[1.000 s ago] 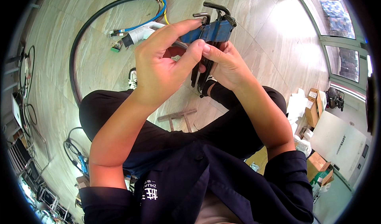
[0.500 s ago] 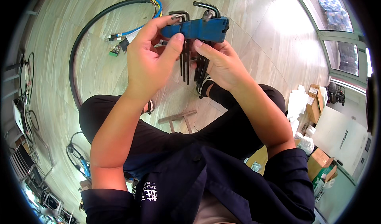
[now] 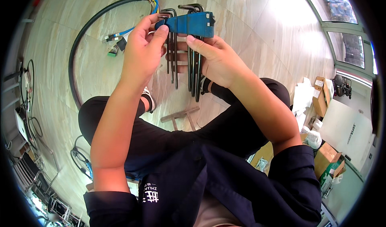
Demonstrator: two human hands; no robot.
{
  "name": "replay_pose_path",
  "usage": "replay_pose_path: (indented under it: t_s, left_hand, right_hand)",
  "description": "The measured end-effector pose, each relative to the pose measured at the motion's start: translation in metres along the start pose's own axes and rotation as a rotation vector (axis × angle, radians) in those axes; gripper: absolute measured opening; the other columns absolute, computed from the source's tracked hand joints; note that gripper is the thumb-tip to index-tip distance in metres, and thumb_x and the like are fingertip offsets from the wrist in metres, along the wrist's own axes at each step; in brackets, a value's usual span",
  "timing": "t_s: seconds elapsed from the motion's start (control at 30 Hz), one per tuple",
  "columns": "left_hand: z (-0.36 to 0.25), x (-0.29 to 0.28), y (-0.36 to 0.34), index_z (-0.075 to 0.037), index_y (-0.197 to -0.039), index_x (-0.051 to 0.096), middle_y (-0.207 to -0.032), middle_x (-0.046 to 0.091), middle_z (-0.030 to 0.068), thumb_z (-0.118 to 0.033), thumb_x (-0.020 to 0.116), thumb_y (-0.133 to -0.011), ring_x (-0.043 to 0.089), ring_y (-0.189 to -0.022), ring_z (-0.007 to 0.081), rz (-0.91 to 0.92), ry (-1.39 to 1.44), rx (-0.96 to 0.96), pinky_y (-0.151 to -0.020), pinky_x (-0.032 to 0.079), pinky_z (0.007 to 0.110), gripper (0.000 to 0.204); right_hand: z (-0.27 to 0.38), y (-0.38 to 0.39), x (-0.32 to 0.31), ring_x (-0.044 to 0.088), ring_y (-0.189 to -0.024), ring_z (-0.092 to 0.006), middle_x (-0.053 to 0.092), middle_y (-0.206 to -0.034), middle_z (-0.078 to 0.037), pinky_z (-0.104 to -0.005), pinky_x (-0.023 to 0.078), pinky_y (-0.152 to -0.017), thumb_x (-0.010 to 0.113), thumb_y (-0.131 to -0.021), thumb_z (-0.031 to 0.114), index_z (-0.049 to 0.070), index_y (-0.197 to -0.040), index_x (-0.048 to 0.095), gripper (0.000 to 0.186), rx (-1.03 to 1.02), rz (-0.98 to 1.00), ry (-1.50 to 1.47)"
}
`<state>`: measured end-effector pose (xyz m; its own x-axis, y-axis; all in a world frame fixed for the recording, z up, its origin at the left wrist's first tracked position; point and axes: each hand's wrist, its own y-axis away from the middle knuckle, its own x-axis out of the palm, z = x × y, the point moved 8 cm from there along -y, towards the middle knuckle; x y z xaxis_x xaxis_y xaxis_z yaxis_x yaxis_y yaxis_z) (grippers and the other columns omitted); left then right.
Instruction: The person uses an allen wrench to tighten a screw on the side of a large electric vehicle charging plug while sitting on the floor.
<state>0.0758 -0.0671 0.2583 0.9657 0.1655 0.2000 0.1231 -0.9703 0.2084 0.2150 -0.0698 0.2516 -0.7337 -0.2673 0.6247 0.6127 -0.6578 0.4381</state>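
There was the blue key holder (image 3: 189,24), high in the middle of the view and held up between the two hands, its narrow end to the left, its broad end to the right; the bent ends of its hex keys (image 3: 194,74) poked out above it, and the long dark shafts hung below in two groups, slimmer on the left, thicker on the right! The left hand (image 3: 140,52) had the narrow end in a close pinch, thumb across the front, fingers at the top and behind; the right hand (image 3: 219,62) supported the broad end from beneath, thumb at the lower edge, fingers spread behind the thicker shafts, their tips showing in the gap between the two groups; so the holder spanned the space from one grip to the other, clear of the floor (image 3: 241,29)! Out beyond the left hand, a thick black cable (image 3: 73,46) curved over the floor, a green connector (image 3: 111,54) near its loose wires; below the keys, between the bent legs, lay a brown frame (image 3: 180,115); far right, a cardboard box (image 3: 320,100) stood beside white papers (image 3: 300,100).
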Motion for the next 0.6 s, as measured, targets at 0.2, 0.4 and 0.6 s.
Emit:
replay_pose_path:
  t_s: [0.2, 0.4, 0.6]
  left_hand:
    - [0.001, -0.009, -0.003, -0.001, -0.128, 0.057, -0.085, 0.054, -0.0030, -0.015, 0.052, -0.100, 0.041, -0.066, 0.0034, -0.001, -0.095, -0.069, -0.056, 0.036, 0.020, 0.031]
    - [-0.011, -0.029, -0.008, 0.003, -0.127, 0.057, -0.091, 0.055, 0.0011, -0.016, 0.048, -0.102, 0.045, -0.075, 0.0066, 0.017, 0.103, -0.105, -0.060, 0.039, 0.023, 0.032]
    - [-0.006, -0.020, 0.005, 0.001, -0.121, 0.060, -0.094, 0.059, 0.0018, -0.017, 0.052, -0.101, 0.056, -0.086, 0.0097, 0.173, 0.210, -0.104, -0.074, 0.048, 0.027, 0.029]
  right_hand:
    - [0.001, -0.003, -0.001, 0.063, -0.110, -0.0341, 0.061, -0.124, -0.016, -0.0479, 0.052, -0.093, 0.051, -0.102, 0.021, 0.001, -0.130, 0.052, 0.035, 0.053, 0.018, -0.115]
    - [0.009, -0.007, -0.001, 0.059, -0.118, -0.0309, 0.057, -0.133, -0.014, -0.0458, 0.049, -0.096, 0.049, -0.102, 0.029, 0.002, -0.138, 0.046, 0.045, 0.002, 0.092, -0.052]
    - [0.008, -0.008, 0.011, 0.057, -0.120, -0.0290, 0.056, -0.133, -0.009, -0.0441, 0.048, -0.094, 0.049, -0.102, 0.034, 0.005, -0.139, 0.046, 0.048, -0.040, 0.166, -0.027]
